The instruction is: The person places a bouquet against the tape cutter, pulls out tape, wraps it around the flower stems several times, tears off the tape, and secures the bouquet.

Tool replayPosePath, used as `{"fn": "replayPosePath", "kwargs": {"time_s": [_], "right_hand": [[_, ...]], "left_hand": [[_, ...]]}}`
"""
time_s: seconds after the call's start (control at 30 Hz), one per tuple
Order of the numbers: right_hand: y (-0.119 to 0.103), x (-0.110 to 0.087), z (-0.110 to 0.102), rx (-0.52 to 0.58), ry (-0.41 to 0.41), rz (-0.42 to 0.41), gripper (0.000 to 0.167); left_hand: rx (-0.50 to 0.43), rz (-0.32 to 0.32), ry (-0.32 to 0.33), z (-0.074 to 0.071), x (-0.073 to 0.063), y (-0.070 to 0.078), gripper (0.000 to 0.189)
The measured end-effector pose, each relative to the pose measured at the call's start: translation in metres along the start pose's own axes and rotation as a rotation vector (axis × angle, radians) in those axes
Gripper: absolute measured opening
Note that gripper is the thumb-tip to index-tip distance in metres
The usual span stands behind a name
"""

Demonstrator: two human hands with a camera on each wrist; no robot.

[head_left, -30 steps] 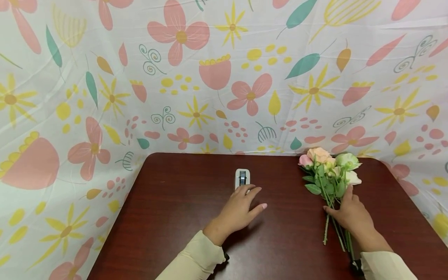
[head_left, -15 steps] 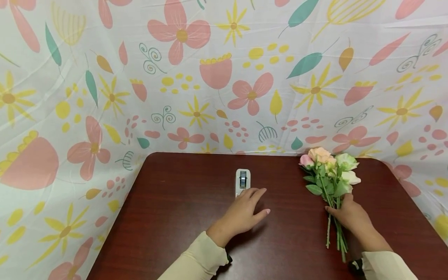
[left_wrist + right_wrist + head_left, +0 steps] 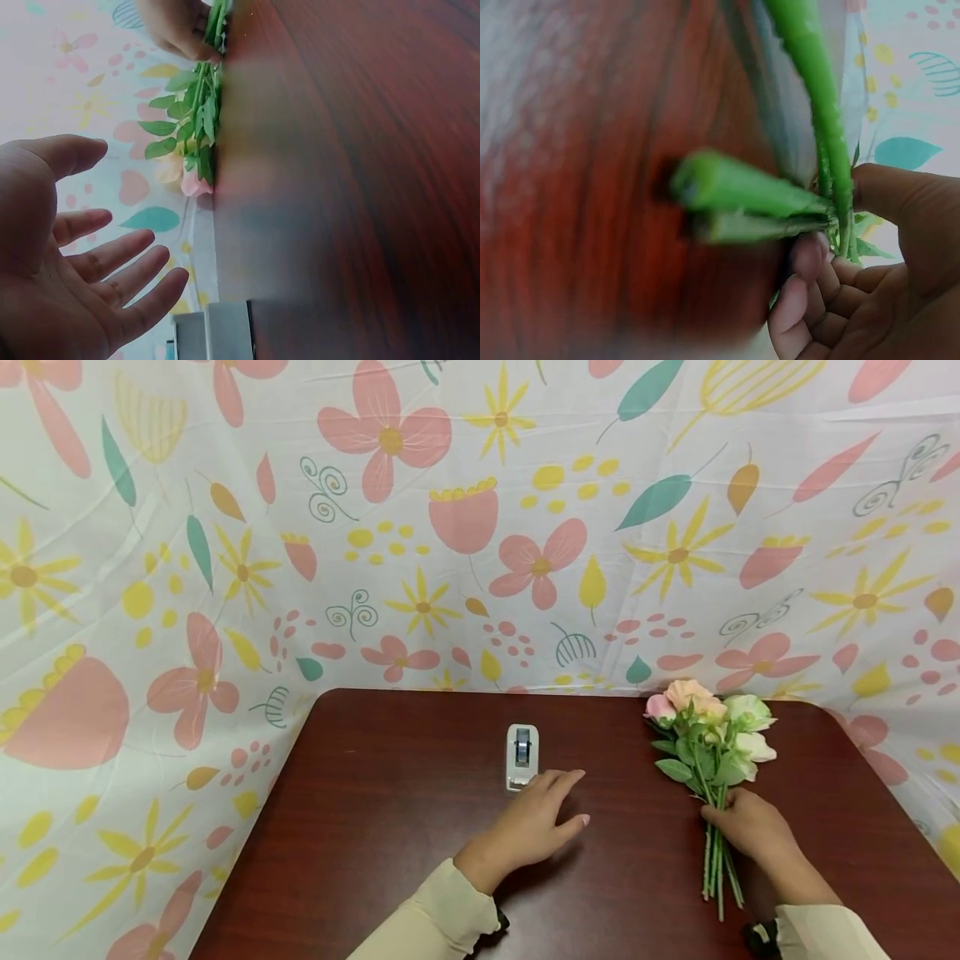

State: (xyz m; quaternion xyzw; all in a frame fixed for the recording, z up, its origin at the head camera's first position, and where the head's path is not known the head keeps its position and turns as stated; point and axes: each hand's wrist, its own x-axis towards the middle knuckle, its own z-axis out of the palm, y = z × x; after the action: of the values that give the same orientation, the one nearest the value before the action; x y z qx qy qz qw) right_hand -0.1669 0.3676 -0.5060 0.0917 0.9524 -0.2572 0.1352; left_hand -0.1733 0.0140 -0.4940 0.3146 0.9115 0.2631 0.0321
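A bunch of roses (image 3: pixel 708 727) in peach, pink and white, with green leaves, lies at the right of the table. My right hand (image 3: pixel 752 828) grips its stems (image 3: pixel 716 868) just below the leaves. In the right wrist view the thumb and curled fingers close round the green stems (image 3: pixel 826 127), whose cut ends point toward the camera. My left hand (image 3: pixel 528 827) is over the middle of the table, fingers spread and holding nothing. Just beyond its fingertips stands a small white tape dispenser (image 3: pixel 522 758), whose grey side (image 3: pixel 229 330) shows at the bottom of the left wrist view.
The dark red-brown wooden table (image 3: pixel 360 827) has rounded far corners. A white curtain (image 3: pixel 465 635) printed with flowers and leaves hangs behind it and along both sides.
My right hand has drawn the stems closer together and slid slightly down them. My left hand has drifted right and back, uncovering more of the tape dispenser.
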Motion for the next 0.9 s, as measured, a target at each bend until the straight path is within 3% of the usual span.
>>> {"fn": "replayPosePath", "kwargs": {"time_s": [0.27,0.4,0.5,0.67,0.9], "right_hand": [[0.003,-0.003,0.001,0.123,-0.035,-0.012,0.037],[0.003,-0.001,0.001,0.355,-0.103,0.002,0.032],[0.001,-0.002,0.001,0.546,-0.177,0.023,0.042],[0.001,-0.005,0.004,0.747,-0.273,0.003,0.051],[-0.005,-0.007,0.017,1.070,-0.308,0.019,0.048]], "left_hand": [[0.005,0.013,-0.010,0.005,0.006,0.006,0.062],[0.002,0.021,-0.003,0.008,0.009,0.009,0.062],[-0.002,0.030,0.000,0.012,0.010,0.012,0.061],[-0.012,0.040,0.005,0.022,0.012,0.016,0.061],[-0.036,0.046,-0.001,0.032,0.013,0.019,0.059]]}}
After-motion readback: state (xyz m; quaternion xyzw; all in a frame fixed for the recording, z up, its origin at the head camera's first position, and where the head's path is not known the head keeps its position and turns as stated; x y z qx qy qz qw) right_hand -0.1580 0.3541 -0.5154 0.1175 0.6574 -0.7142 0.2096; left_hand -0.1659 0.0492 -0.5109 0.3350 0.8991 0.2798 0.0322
